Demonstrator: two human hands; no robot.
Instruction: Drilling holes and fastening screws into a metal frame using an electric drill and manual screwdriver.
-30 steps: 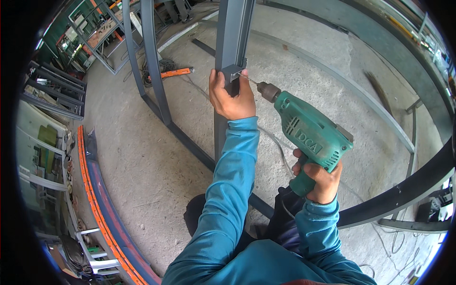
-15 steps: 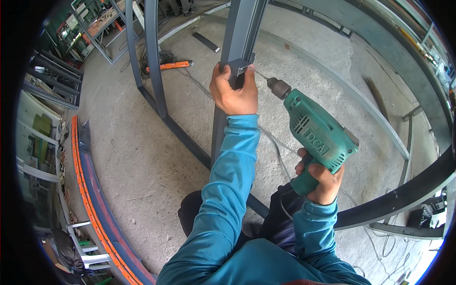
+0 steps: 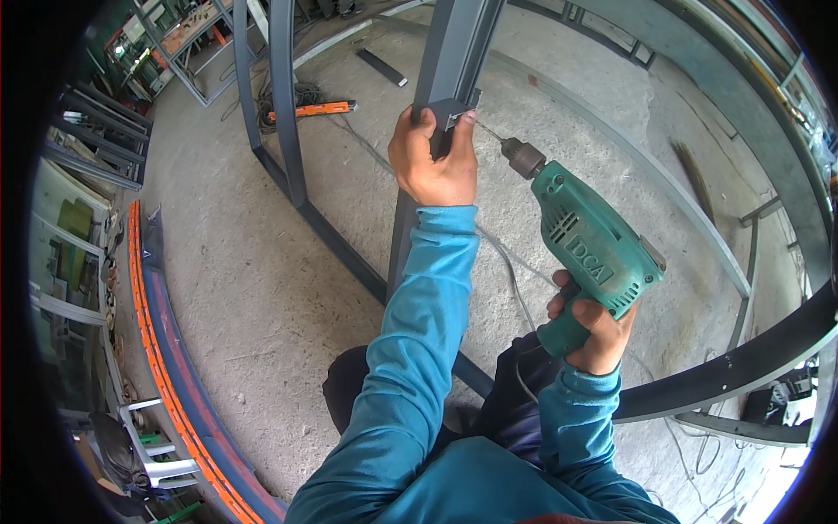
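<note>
A dark grey metal post (image 3: 449, 57) rises ahead of me. My left hand (image 3: 438, 172) is wrapped around it, holding a short dark grey metal piece (image 3: 443, 112) with a pale cut end against its face. In my right hand (image 3: 604, 336) is a green corded power drill (image 3: 592, 231), gripped by its handle. Its thin drill bit (image 3: 489, 131) slants up and left toward the short piece, the tip close beside a fingertip of my left hand. Whether the tip touches metal, I cannot tell.
Curved dark frame bars (image 3: 287, 105) stand to the left, and a curved beam (image 3: 724, 380) crosses at the right. An orange bar (image 3: 316, 110) lies by coiled cable on the concrete floor. A long orange strip (image 3: 161, 358) runs along the left. The drill's cord (image 3: 513, 284) hangs near my legs.
The view has shifted slightly, carrying the post a little right. The drill and both hands keep nearly the same places relative to the post and the short piece.
</note>
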